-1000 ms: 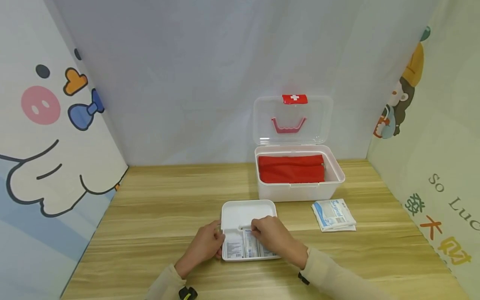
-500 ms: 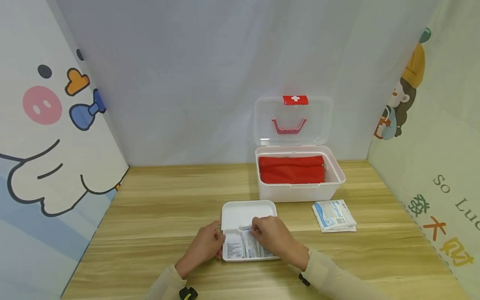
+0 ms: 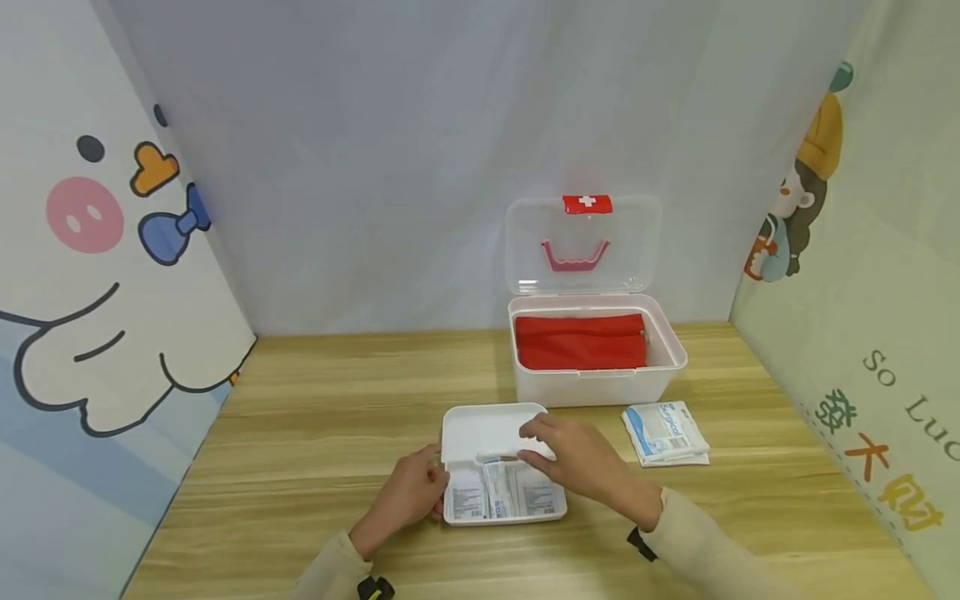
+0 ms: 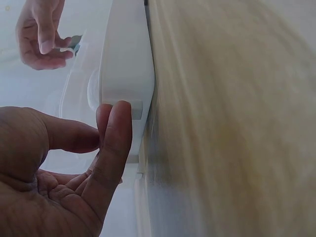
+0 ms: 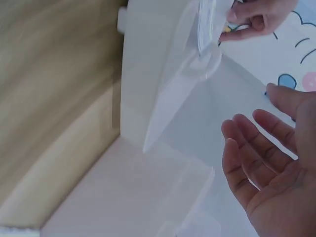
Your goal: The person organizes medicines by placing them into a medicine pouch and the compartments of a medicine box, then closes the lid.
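A shallow white compartment tray (image 3: 495, 429) lies on the table in the head view. Small printed packets (image 3: 467, 502) lie in its near sections, and a narrow packet (image 3: 497, 487) leans in the middle one. At the tray's left edge, my left hand (image 3: 411, 487) holds the rim with curled fingers; in the left wrist view its fingertips (image 4: 121, 111) lie against the side wall. My right hand (image 3: 588, 467) hovers at the tray's right side, fingers loosely bent. Nothing is between them in the right wrist view, where the palm (image 5: 281, 187) shows.
Behind the tray stands a white first-aid box (image 3: 592, 387), its clear lid (image 3: 517, 242) raised. A red zip pouch (image 3: 581, 343) lies inside. To the right is a flat white-and-blue packet (image 3: 663, 433) marked "Surgical". Printed cloth walls (image 3: 420, 167) enclose the wooden table (image 3: 337, 400).
My right hand has let go of the narrow packet and moved right, its fingers spreading. The packet now leans in the middle section. My left hand stays at the tray's edge.
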`<state>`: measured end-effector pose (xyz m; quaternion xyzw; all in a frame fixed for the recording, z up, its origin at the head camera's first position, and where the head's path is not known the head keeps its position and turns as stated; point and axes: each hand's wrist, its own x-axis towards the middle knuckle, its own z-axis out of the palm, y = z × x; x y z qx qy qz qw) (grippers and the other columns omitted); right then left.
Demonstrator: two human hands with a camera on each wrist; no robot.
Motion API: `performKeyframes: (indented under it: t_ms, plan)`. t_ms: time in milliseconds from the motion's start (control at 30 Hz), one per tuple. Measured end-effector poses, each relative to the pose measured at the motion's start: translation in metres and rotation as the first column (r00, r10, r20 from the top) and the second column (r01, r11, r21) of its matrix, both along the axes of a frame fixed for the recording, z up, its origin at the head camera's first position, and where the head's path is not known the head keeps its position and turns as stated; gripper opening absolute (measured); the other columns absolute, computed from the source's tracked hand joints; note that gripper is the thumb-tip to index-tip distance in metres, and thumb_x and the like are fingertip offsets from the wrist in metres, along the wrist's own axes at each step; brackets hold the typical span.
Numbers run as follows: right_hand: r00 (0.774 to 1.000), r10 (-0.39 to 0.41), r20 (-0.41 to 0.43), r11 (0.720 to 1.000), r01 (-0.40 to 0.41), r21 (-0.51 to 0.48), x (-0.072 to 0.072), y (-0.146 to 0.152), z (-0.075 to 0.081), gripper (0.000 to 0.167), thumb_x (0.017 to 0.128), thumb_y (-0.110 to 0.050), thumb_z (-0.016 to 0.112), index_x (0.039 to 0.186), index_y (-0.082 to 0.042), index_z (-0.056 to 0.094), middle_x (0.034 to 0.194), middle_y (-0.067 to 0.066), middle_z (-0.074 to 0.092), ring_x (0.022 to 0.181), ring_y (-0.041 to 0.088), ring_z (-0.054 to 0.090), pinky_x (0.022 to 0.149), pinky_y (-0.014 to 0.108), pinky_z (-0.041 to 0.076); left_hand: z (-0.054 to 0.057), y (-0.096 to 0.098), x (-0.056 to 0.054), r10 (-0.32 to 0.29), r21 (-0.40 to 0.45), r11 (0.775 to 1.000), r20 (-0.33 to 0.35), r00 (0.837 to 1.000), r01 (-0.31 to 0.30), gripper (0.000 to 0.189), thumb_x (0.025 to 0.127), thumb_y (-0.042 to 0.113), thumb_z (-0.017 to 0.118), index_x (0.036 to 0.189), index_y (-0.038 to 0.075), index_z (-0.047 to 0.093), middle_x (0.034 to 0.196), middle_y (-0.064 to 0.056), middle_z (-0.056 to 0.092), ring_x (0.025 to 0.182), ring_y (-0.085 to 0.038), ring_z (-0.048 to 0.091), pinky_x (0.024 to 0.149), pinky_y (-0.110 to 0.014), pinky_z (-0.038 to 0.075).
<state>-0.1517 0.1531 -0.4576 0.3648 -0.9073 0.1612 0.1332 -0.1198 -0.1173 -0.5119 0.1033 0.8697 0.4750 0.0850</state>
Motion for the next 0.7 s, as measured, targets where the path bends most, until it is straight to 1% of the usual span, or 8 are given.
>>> performKeyframes:
  t_ms: [67,233,333,400,500,633,700]
  plan:
    - [1.000,-0.009,-0.015,1.000,0.009,0.017,-0.002,0.011,0.006,0.026,0.087,-0.032,0.074,0.106,-0.015,0.069,0.101,-0.002,0.070,0.087,0.012,0.067,0.075,0.030,0.057,0.000,0.000,0.000,0.000,-0.002,1.000,0.002,1.000,0.000,0.052,0.094,0.002,0.053,0.142,-0.012,0.038,0.066,-0.008,0.063,0.046,-0.013,0.059,0.042,-0.025,0.051]
    - [0.998,-0.045,-0.053,0.999,0.045,0.003,-0.007,0.042,0.017,0.034,0.084,-0.033,0.077,0.111,-0.014,0.068,0.111,-0.001,0.068,0.102,0.017,0.066,0.086,0.036,0.057,-0.002,-0.001,0.000,0.005,-0.006,1.000,0.008,1.000,-0.005,0.052,0.094,0.002,0.053,0.143,-0.011,0.039,0.066,-0.007,0.063,0.046,-0.013,0.059,0.042,-0.026,0.051]
    - [0.995,-0.076,-0.065,0.997,0.076,-0.003,-0.010,0.063,0.020,0.038,0.082,-0.032,0.079,0.112,-0.013,0.068,0.113,0.001,0.068,0.105,0.020,0.066,0.087,0.039,0.057,-0.002,-0.001,0.000,0.005,-0.004,1.000,0.007,1.000,-0.005,0.052,0.094,0.002,0.053,0.142,-0.011,0.039,0.066,-0.006,0.063,0.046,-0.012,0.059,0.042,-0.026,0.051]
    - [0.994,-0.099,-0.055,0.995,0.099,0.001,-0.011,0.078,0.021,0.039,0.082,-0.033,0.078,0.113,-0.012,0.068,0.115,0.003,0.067,0.107,0.022,0.065,0.087,0.041,0.057,-0.002,-0.001,0.000,0.004,-0.002,1.000,0.003,1.000,-0.004,0.052,0.094,0.002,0.053,0.142,-0.012,0.039,0.065,-0.006,0.062,0.046,-0.012,0.059,0.042,-0.026,0.051]
    - [0.991,-0.130,-0.031,0.991,0.131,0.015,-0.014,0.098,0.020,0.041,0.082,-0.033,0.079,0.114,-0.011,0.067,0.115,0.004,0.067,0.105,0.023,0.066,0.086,0.042,0.057,-0.001,-0.001,0.000,0.005,0.000,1.000,0.001,1.000,-0.005,0.052,0.094,0.001,0.053,0.141,-0.013,0.039,0.065,-0.005,0.062,0.046,-0.012,0.059,0.042,-0.026,0.052]
    - [0.988,-0.148,0.031,0.988,0.147,0.047,-0.016,0.123,0.015,0.046,0.080,-0.033,0.080,0.117,-0.010,0.066,0.117,0.005,0.066,0.104,0.025,0.066,0.087,0.044,0.057,-0.001,-0.001,0.001,0.010,0.003,1.000,0.009,1.000,-0.010,0.052,0.094,0.001,0.053,0.142,-0.012,0.039,0.067,-0.007,0.063,0.047,-0.012,0.059,0.042,-0.027,0.053]
    - [0.985,-0.156,0.069,0.986,0.152,0.066,-0.017,0.136,0.012,0.049,0.079,-0.031,0.081,0.119,-0.008,0.066,0.120,0.008,0.066,0.108,0.028,0.065,0.091,0.047,0.055,-0.001,-0.001,0.000,0.011,0.000,1.000,0.011,1.000,-0.011,0.053,0.094,0.002,0.053,0.142,-0.012,0.039,0.067,-0.007,0.063,0.047,-0.012,0.059,0.042,-0.027,0.053]
